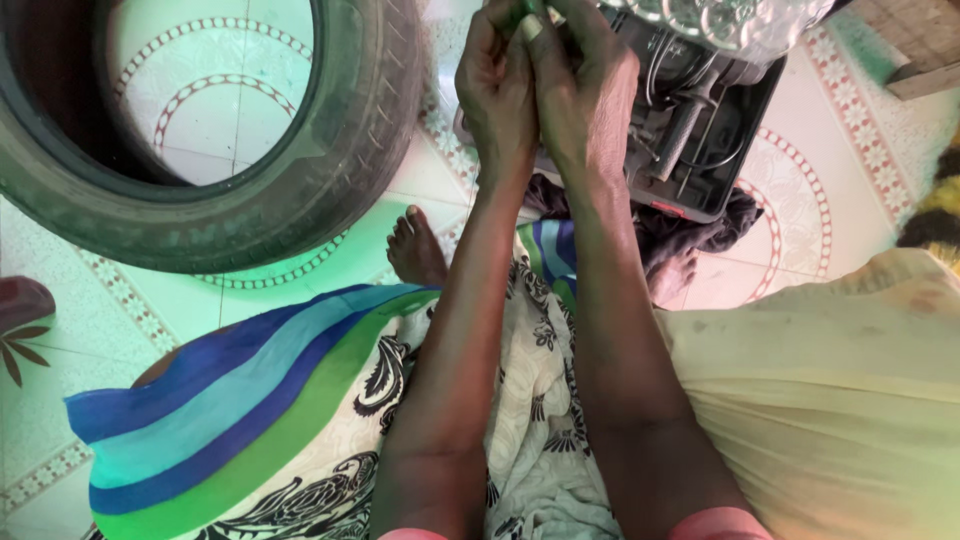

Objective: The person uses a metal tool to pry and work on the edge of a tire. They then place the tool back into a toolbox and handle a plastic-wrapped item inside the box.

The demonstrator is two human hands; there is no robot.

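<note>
Both hands are raised together at the top of the frame — left hand (497, 85) and right hand (580, 85) pressed side by side, fingers pinched on something small and greenish (528, 12) at the fingertips. It's mostly hidden and cut off by the frame edge, so I can't tell what it is or which hand really carries it.

Directly behind the hands: an open black tool case (700, 130) on the tiled floor (230, 110), metal tools lying in its tray, a clear moulded lid (730, 20) above it. A dark cloth (690, 235) sits bunched under the case's near edge.

The tyre (330, 150) lies flat on the floor to the left, well apart from both hands — nothing touching it, nothing visibly fitted to or removed from it.

Judgement: early, prep-stage work. The case is open and the small piece is in hand; the tyre looks untouched, so any work on it appears to be ahead.
</note>
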